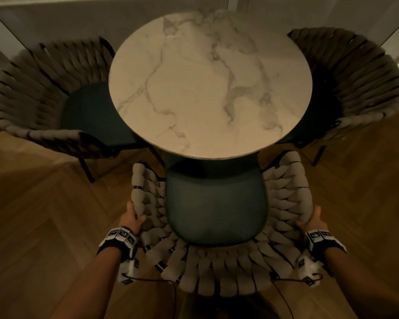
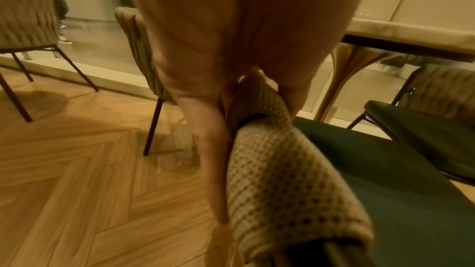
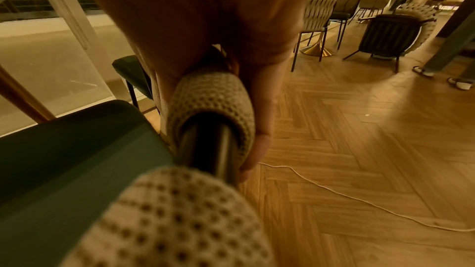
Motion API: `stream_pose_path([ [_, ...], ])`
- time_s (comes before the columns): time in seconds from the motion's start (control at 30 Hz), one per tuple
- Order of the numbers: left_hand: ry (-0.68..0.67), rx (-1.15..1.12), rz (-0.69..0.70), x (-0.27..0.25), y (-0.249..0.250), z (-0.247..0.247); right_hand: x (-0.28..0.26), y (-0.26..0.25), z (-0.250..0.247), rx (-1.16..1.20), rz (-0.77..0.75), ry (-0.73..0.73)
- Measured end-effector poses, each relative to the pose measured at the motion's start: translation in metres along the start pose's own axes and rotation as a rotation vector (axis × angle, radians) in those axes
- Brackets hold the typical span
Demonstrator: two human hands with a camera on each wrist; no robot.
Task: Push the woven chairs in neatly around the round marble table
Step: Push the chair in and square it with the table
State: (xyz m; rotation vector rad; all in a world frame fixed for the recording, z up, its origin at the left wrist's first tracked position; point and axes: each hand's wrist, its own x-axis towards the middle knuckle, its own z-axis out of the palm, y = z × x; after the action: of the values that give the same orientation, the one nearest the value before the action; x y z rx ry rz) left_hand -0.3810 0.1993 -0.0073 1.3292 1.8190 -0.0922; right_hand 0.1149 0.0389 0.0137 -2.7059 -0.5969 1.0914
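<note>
Herringbone wood floor (image 1: 44, 226) under marble table (image 1: 205, 84)

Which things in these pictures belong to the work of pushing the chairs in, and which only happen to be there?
Belong to the job:
- near woven chair, gripped by left hand and right hand
- left woven chair
- right woven chair
- round marble table

Just there:
- white cable on the floor
- other chairs behind

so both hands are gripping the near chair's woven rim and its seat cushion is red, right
Not quite. Both the left hand and right hand do grip the near chair's woven rim, but its seat cushion is dark green, not red. The head view shows it, and both wrist views agree.
</note>
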Motion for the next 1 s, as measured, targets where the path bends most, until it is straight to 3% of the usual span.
stream_pose_path([
  [0.27, -0.014, -0.012, -0.005, -0.013, -0.023, 0.007, -0.013, 0.024, 0.009, 0.002, 0.024, 0.015],
  [0.63, 0.059, 0.057, -0.037, 0.004, 0.0, -0.006, 0.0, 0.003, 0.009, -0.017, 0.018, -0.007],
  [1.0, 0.102, 0.045, -0.027, 0.0, 0.009, 0.011, 0.014, -0.003, -0.008, -0.033, -0.015, 0.026],
])
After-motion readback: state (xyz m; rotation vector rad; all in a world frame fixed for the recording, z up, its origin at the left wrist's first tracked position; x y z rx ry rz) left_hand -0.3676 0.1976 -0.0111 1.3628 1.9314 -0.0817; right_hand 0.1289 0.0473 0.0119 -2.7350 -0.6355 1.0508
